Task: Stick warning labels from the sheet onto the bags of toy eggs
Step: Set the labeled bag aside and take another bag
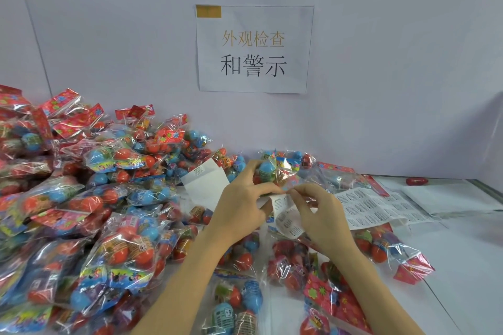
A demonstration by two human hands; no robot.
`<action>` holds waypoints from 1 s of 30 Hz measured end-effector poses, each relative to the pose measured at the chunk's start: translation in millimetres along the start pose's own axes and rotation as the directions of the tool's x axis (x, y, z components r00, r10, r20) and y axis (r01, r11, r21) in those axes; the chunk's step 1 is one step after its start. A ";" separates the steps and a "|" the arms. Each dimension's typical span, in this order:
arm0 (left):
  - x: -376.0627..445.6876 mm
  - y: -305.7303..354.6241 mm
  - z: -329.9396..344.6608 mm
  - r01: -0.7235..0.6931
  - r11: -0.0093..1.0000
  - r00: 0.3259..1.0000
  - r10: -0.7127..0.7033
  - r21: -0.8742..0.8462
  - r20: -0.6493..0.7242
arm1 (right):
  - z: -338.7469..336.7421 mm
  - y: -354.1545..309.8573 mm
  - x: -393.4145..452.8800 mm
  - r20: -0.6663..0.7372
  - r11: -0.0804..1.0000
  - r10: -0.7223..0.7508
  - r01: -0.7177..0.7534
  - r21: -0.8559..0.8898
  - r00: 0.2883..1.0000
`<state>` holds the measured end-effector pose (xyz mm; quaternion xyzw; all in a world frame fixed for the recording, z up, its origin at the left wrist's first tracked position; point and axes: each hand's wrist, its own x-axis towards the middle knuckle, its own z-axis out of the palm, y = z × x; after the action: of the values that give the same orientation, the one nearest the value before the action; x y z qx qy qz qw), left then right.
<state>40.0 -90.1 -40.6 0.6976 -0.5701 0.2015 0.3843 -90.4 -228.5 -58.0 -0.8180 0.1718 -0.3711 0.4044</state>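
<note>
White paper label strip (285,215) was pinched between fingers of both the left hand (239,207) and right hand (321,215); beyond the fingertips, crinkly clear toy-egg bags (114,198) apparently awaited labels.

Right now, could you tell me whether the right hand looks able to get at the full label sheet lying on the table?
Probably yes. The label sheet lies flat just beyond the right hand, uncovered on top, with nothing between them. But that hand is pinching a label strip, so it would need freeing first.
</note>
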 end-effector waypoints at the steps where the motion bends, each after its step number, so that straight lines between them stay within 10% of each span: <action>1: 0.3 -0.6 -1.0 0.024 1.000 1.000 -0.024 0.000 -0.021 | 0.0 -1.2 -0.6 0.006 1.000 -0.008 0.008 0.030 1.000; 30: 3.0 -4.6 -5.1 0.125 0.992 0.989 -0.126 -0.026 -0.076 | 5.4 -10.2 -1.8 0.009 0.996 -0.075 0.075 0.054 0.997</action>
<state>45.9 -87.8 -36.7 0.7197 -0.5117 0.1981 0.4254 -87.8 -218.3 -53.0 -0.8148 0.1288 -0.3860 0.4130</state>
